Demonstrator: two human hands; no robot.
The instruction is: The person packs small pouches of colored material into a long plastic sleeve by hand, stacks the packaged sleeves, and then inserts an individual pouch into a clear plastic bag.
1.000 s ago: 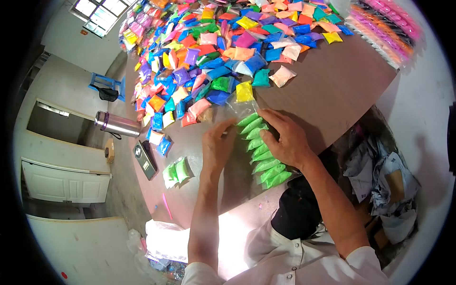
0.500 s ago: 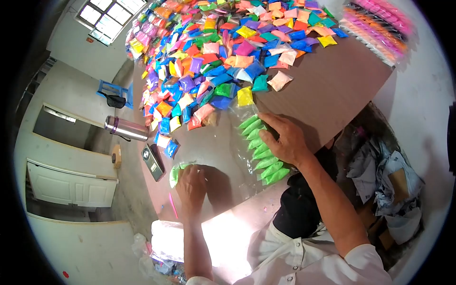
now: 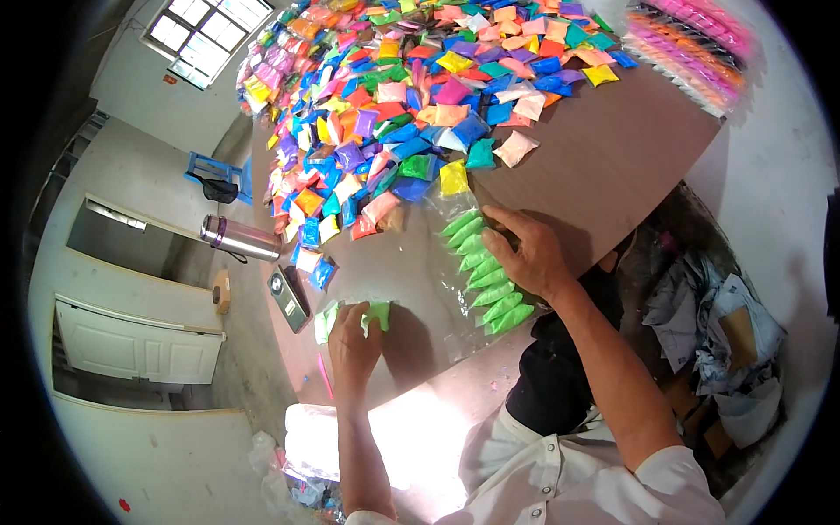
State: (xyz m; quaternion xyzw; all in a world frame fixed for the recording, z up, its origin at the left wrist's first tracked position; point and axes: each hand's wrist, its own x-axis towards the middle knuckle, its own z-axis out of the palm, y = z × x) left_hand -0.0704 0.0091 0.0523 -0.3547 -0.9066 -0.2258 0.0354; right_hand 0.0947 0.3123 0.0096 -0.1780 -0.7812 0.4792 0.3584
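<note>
My left hand (image 3: pixel 353 339) is closed on a light green packet (image 3: pixel 379 314) that sticks out past its fingertips. Just to the left, a second light green packet (image 3: pixel 326 322) lies on the table. My right hand (image 3: pixel 534 260) grips the right edge of a clear plastic bag (image 3: pixel 448 208), its thumb and index finger bent over the bag's side. Inside that bag, several bright green packets (image 3: pixel 482 271) lie in a slanting row. A yellow packet (image 3: pixel 453 178) sits by the bag's far end.
A large heap of coloured packets (image 3: pixel 394 114) covers the far part of the brown table (image 3: pixel 604 166). To the left are a phone (image 3: pixel 288 298), a steel flask (image 3: pixel 242 237) and a pink strip (image 3: pixel 325 376). Bundled coloured packs (image 3: pixel 687 52) stand at the far right; crumpled wrappers (image 3: pixel 731 324) lie below.
My left hand has shifted slightly right, and a green packet now shows at its fingertips. The other green packet stays at left. My right hand remains at the bag.
</note>
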